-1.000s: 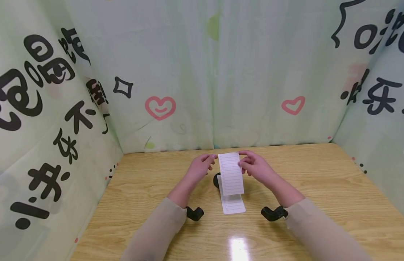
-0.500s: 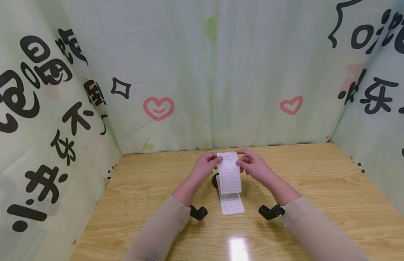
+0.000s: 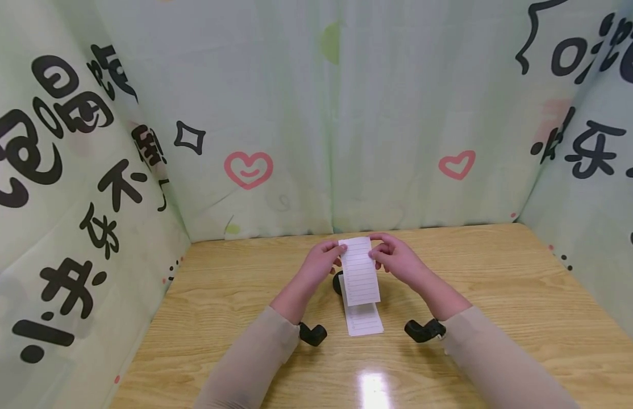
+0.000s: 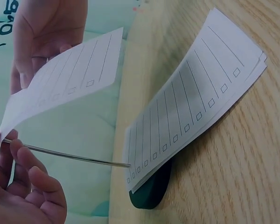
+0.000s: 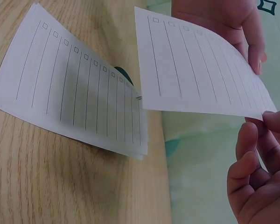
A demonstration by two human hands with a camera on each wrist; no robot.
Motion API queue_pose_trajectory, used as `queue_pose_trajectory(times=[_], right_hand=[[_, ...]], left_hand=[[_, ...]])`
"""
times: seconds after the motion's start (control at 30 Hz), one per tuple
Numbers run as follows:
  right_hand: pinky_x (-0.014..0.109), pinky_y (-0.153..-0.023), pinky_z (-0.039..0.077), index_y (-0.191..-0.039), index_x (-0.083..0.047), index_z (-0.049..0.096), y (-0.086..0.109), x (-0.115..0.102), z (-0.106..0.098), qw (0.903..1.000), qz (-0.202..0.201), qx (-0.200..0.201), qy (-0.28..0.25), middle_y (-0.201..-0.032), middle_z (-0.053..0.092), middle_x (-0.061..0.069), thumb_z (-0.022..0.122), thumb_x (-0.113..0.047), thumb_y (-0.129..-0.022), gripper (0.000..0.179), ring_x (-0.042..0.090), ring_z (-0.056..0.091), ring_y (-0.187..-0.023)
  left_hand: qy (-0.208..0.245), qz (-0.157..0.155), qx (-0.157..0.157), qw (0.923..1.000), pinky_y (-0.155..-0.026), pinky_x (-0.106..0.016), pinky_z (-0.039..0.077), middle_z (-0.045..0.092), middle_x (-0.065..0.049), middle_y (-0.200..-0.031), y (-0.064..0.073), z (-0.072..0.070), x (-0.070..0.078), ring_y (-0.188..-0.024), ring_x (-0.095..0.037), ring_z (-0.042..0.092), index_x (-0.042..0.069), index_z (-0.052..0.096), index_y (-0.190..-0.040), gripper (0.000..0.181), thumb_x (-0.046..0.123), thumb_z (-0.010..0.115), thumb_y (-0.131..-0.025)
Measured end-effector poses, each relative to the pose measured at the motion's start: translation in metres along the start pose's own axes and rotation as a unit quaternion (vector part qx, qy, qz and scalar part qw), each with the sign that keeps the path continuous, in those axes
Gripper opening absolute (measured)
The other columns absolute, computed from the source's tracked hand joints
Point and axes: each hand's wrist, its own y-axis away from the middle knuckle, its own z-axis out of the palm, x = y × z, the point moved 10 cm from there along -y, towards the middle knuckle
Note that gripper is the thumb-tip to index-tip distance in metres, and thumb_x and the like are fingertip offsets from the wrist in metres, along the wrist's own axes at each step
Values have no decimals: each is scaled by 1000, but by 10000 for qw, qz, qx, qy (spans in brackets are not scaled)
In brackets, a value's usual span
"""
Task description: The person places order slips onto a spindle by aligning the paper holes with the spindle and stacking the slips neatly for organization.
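Observation:
A white lined sheet with checkboxes [image 3: 359, 278] hangs upright between both hands in the head view. My left hand [image 3: 320, 262] pinches its upper left edge, thumb on the front. On the opposite edge, my right hand [image 3: 395, 260] pinches it between thumb and fingers. A thin metal rod [image 4: 74, 157] rises from a stack of similar sheets [image 4: 186, 107], its tip close to the left fingertips. Whether the tip pierces the held sheet, I cannot tell. The stack sits on the rod around a dark round base [image 4: 150, 189], partly covering it.
A wooden table [image 3: 234, 278] carries everything. Patterned curtains [image 3: 275, 85] enclose it at the back and both sides. Black wrist mounts [image 3: 313, 335] stick out inward from both sleeves.
My left hand has moved right, and its thumb now lies over the sheet's upper left front. The sheet has shifted slightly left, while my right hand keeps its hold.

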Motion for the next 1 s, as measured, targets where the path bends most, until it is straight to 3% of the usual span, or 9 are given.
queue_pose_trajectory(times=[0.1, 0.27, 0.53, 0.83, 1.0], right_hand=[[35, -66, 44, -144, -5, 44, -1, -1, 0, 10000, -50, 13, 36, -94, 65, 11, 57, -13, -101, 46, 40, 57, -86], [34, -65, 44, -144, -2, 43, -2, -1, 0, 9999, -105, 10, 71, -93, 65, 11, 57, -12, -101, 47, 37, 57, -84], [37, -67, 46, -143, -3, 43, -3, 3, 1, 10000, 17, 58, 21, -91, 66, 11, 57, -11, -101, 46, 41, 58, -86], [44, -72, 50, -141, -4, 44, -4, 9, 5, 9996, 243, 118, -60, -89, 66, 9, 58, -11, -100, 44, 35, 59, -84], [41, -68, 51, -141, -2, 44, -3, 16, 9, 9993, 379, -23, -64, -90, 67, 10, 58, -10, -99, 45, 29, 60, -80]], left_hand=[[133, -81, -2, 9999, -80, -39, 49, 63, -1, -98, -1, 1, -2, -100, -31, 59, 13, 70, -103, 28, 38, 60, -98], [596, -160, 31, 9981, -72, -30, 48, 64, -2, -98, -3, 0, -6, -91, -21, 59, 10, 69, -109, 26, 33, 65, -96], [1379, -225, -46, 9902, -66, -27, 47, 63, 0, -93, -6, 2, -10, -82, -16, 58, 7, 65, -107, 20, 25, 63, -98], [1285, -335, 2, 9911, -69, -30, 46, 62, -1, -92, -8, 2, -18, -82, -17, 58, 10, 64, -98, 16, 26, 62, -99], [860, -517, 53, 9949, -73, -34, 47, 61, -3, -97, -7, 1, -28, -84, -20, 59, 10, 65, -98, 17, 27, 63, -98]])
